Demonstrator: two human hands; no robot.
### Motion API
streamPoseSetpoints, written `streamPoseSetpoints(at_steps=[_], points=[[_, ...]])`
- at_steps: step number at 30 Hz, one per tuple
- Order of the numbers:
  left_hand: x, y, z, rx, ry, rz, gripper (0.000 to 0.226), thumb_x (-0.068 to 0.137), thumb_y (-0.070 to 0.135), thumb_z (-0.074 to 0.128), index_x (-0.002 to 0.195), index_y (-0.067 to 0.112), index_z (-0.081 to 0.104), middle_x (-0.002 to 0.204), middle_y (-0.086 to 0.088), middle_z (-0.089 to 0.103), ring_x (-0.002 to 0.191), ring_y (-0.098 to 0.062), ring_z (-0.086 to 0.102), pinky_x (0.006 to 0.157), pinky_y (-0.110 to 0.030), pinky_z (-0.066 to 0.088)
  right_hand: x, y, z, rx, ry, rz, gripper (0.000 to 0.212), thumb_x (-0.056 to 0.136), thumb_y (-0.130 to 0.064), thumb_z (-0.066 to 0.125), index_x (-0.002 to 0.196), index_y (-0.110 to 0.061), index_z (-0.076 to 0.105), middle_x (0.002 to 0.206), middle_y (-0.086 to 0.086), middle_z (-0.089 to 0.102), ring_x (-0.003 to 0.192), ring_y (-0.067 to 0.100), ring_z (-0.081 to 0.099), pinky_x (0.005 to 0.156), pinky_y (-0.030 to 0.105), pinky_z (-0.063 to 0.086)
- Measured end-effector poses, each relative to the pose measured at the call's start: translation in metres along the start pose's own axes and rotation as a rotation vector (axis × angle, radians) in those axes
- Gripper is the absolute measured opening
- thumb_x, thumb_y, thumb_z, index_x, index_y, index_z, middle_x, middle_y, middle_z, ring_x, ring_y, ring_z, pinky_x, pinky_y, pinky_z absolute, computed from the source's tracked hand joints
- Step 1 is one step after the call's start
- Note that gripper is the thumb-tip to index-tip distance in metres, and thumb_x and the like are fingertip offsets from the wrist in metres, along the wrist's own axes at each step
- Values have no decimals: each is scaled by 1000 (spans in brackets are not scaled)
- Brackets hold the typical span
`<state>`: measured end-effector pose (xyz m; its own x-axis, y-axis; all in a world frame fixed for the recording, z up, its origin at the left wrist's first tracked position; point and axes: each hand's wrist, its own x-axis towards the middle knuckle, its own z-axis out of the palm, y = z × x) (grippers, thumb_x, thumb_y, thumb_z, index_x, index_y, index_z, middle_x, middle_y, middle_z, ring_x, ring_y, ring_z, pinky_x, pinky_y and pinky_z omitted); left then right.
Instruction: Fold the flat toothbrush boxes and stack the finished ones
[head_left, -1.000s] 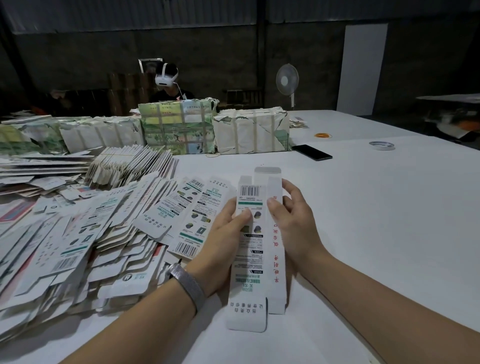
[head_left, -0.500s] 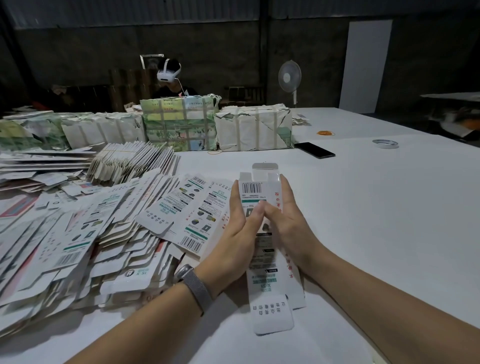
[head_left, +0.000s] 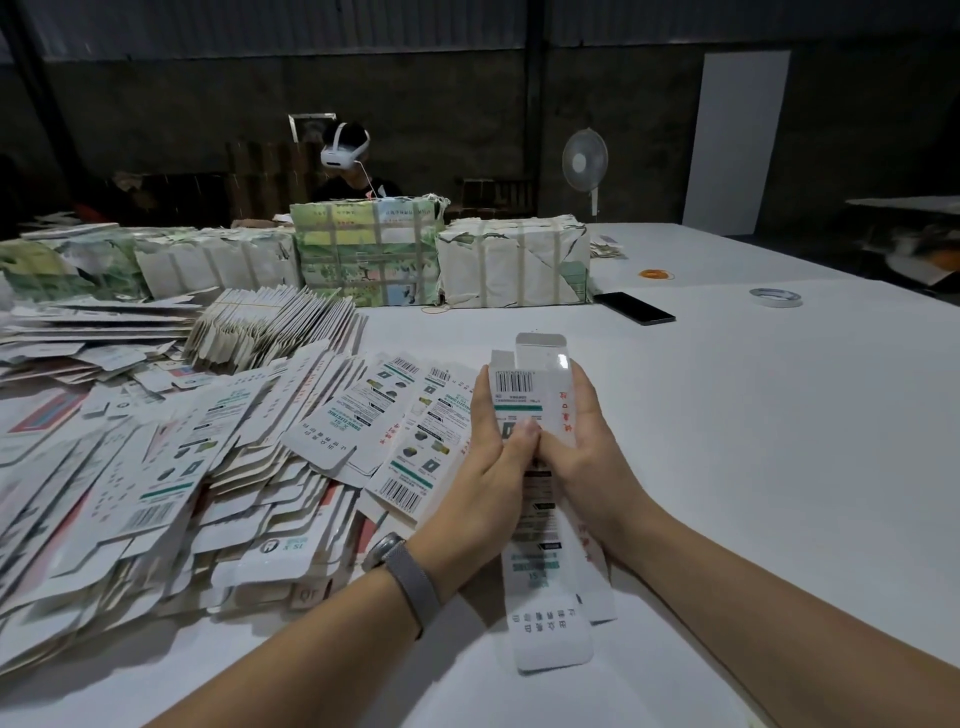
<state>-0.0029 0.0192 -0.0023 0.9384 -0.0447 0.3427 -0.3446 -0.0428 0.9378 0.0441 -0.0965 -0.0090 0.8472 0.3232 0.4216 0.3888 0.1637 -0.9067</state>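
A long white toothbrush box (head_left: 545, 561) with a barcode and green print is held above the white table (head_left: 753, 467), its end flaps sticking out at top and bottom. My left hand (head_left: 485, 488) grips its left side and my right hand (head_left: 587, 462) grips its right side, both thumbs meeting on the front face. The box's sides are squeezed inward so it is partly opened into a tube. A big heap of flat boxes (head_left: 156, 467) lies to the left of my hands.
Wrapped bundles (head_left: 514, 260) stand in a row across the back. A bound stack of box blanks (head_left: 270, 327) leans at mid left. A black phone (head_left: 634, 307), a tape roll (head_left: 775, 297) and rubber bands (head_left: 655, 274) lie on the far table. A person sits behind the bundles.
My hands closed in on the box from both sides; the thumbs now meet on its front. The flat blank has bulged into a tube and shifted slightly right.
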Motion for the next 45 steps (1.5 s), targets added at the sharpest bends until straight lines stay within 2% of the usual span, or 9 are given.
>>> streamPoseSetpoints(at_steps=[5,17,22,25,29,32,36,40,45], points=[[2,7,-3,-310,-59,-149,40,103,32,48,131,60,48,132,10,67,119,-19,67,89,-37,59,2,2,0,0,128,-8,52,91,-22,62,138,-36,44,118,-11,70,110,11,68,82,25,57],[3,3,-18,-393,-44,-359,33,102,34,47,124,17,66,84,-8,77,67,-23,74,54,-30,58,1,-1,5,-259,105,72,23,99,-33,57,122,-38,55,113,-6,71,95,16,72,83,45,60],[3,7,-19,-337,-33,-358,53,97,63,32,121,32,67,97,-10,79,76,-27,76,57,-33,60,0,-4,6,-284,96,-18,60,97,-33,58,121,-80,29,114,-21,61,96,9,69,74,29,61],[3,10,-19,-409,-35,-379,52,98,60,34,117,26,68,85,-10,77,67,-26,75,52,-32,58,4,-2,5,-345,122,3,38,98,-37,56,127,-60,50,113,-10,54,100,11,66,82,38,61],[3,14,-20,-541,-134,-435,53,82,58,47,89,20,82,79,-14,74,63,-29,72,55,-35,60,11,-7,0,-339,203,32,28,98,-38,59,123,-50,59,114,-11,43,106,14,63,64,33,63],[2,13,-21,-618,-254,-457,59,88,59,42,97,14,79,83,-18,71,66,-33,69,64,-38,61,16,-9,-7,-413,246,23,16,94,-37,66,109,-44,65,111,-12,37,118,17,53,60,33,61],[2,14,-20,-656,-311,-479,61,98,58,34,120,6,60,91,-17,66,71,-31,62,68,-40,58,21,-20,-17,-502,253,-47,6,91,-35,70,86,-38,69,90,-5,48,78,-4,54,59,10,45],[2,15,-22,-616,-356,-485,59,96,55,37,125,7,55,92,-15,67,72,-29,62,68,-39,57,26,-29,-27,-475,120,48,21,96,-32,64,79,-21,68,78,10,70,76,27,65,73,42,55],[4,12,-18,-622,-369,-504,59,95,56,36,129,10,50,95,-13,60,75,-26,56,71,-37,50,33,-36,-34,-515,24,109,27,102,-25,53,77,-16,58,77,2,66,66,8,53,67,31,41]])
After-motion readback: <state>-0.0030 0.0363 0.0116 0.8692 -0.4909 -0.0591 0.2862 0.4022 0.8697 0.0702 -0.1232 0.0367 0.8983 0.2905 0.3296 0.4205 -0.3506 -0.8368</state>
